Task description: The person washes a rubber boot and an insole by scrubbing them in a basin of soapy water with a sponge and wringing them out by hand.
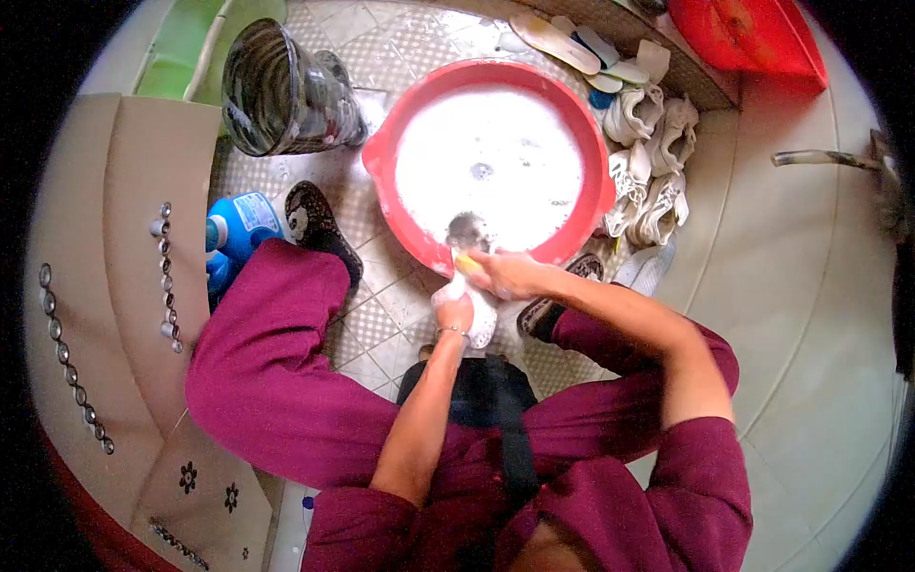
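My left hand [454,311] is closed around a wet white shoe [482,326] at the near rim of a red basin [593,205]. Only part of the shoe shows, with suds on it. My right hand [507,275] grips a small yellow thing [466,263], pressed against the shoe's upper end. Most of that yellow thing is hidden by the fingers, so its kind cannot be made out. White foam [477,143] covers the water in the basin, with a few dark gaps, the largest close to my hands.
Several white shoes [656,162] and insoles [558,43] lie right of the basin. A dark patterned bucket [291,91] leans at the left, above blue bottles [246,221]. Another red basin [753,33] sits at the upper right. A beige panel [157,305] flanks my left knee.
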Tool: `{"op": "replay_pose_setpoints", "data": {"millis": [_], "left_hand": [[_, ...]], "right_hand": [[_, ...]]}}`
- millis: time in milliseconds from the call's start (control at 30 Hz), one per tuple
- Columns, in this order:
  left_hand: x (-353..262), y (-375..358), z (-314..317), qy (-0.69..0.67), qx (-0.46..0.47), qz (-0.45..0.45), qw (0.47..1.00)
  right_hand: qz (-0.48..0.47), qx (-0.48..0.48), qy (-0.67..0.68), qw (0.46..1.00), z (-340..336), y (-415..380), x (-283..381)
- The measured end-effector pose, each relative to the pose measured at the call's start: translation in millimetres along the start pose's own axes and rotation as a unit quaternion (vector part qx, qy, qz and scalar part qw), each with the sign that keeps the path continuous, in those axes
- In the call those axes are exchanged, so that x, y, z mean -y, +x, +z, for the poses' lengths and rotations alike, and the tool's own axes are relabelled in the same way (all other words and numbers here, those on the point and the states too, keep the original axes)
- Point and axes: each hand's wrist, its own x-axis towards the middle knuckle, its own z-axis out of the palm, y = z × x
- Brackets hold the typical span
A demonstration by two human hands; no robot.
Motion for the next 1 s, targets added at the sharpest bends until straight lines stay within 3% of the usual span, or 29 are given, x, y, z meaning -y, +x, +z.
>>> {"op": "replay_pose_setpoints", "data": {"millis": [67,100,167,267,333,433,500,533,567,600,667,700,733,767,800,833,900,967,1000], "left_hand": [[5.5,-3.8,-1.0,0.044,0.012,-0.025,0.999],[4.8,2.0,3.0,0.081,0.015,-0.048,0.995],[11.1,2.5,1.8,0.081,0.029,-0.083,0.993],[12.4,12.3,10.0,0.082,0.041,-0.062,0.994],[24.7,7.6,10.4,-0.021,0.043,-0.074,0.996],[14.2,2.3,5.5,-0.004,0.019,-0.090,0.996],[6.6,-1.8,6.1,-0.023,0.011,-0.056,0.998],[0.6,-4.3,5.3,0.014,0.024,-0.074,0.997],[-3.0,-0.4,-0.5,0.058,0.035,-0.086,0.994],[7.5,4.4,2.2,0.133,0.025,-0.041,0.990],[4.0,3.3,1.2,0.085,0.000,-0.039,0.996],[4.7,0.9,4.2,0.034,-0.025,-0.044,0.998],[17.4,2.5,7.8,0.103,0.050,-0.094,0.989],[19.9,1.0,6.4,0.105,0.051,-0.096,0.988],[17.2,0.2,4.7,0.077,0.037,-0.062,0.994],[11.9,-2.3,3.0,0.049,0.024,-0.028,0.998],[2.1,-7.4,0.7,0.058,0.011,-0.028,0.998],[3.5,1.4,-2.5,0.042,0.058,-0.064,0.995],[14.6,7.0,1.9,0.104,0.077,-0.083,0.988]], "right_hand": [[0.109,-0.044,0.016,0.993,-7.8,15.5,16.4],[0.103,-0.048,0.006,0.994,-17.1,28.6,11.8],[0.114,0.064,-0.024,0.991,-20.4,47.3,5.3],[0.068,0.044,0.046,0.996,-52.2,1.0,18.8],[0.021,0.066,0.057,0.996,-54.0,-35.5,44.2],[0.004,0.040,0.051,0.998,-41.2,-20.2,48.6],[0.150,0.029,0.016,0.988,-28.8,17.8,30.7],[0.068,0.044,-0.065,0.995,-8.0,43.7,2.1],[0.066,0.036,-0.063,0.995,-2.5,49.4,-9.0],[0.026,0.037,-0.063,0.997,-3.3,48.2,-23.1],[0.114,0.070,0.116,0.984,-53.6,3.0,24.5],[0.009,0.037,0.101,0.994,-48.1,-15.0,22.3],[-0.007,0.066,0.069,0.995,-56.1,-33.3,38.2],[-0.025,0.087,0.038,0.995,-65.9,-45.6,52.5],[-0.070,-0.006,0.000,0.998,-35.8,-39.8,33.9],[-0.068,-0.007,0.002,0.998,-27.6,-25.7,29.8],[0.185,0.064,0.028,0.980,-25.5,14.1,27.3],[0.161,0.084,0.034,0.983,-24.9,42.3,3.7],[0.143,0.106,0.051,0.983,-23.9,49.5,1.6]]}}
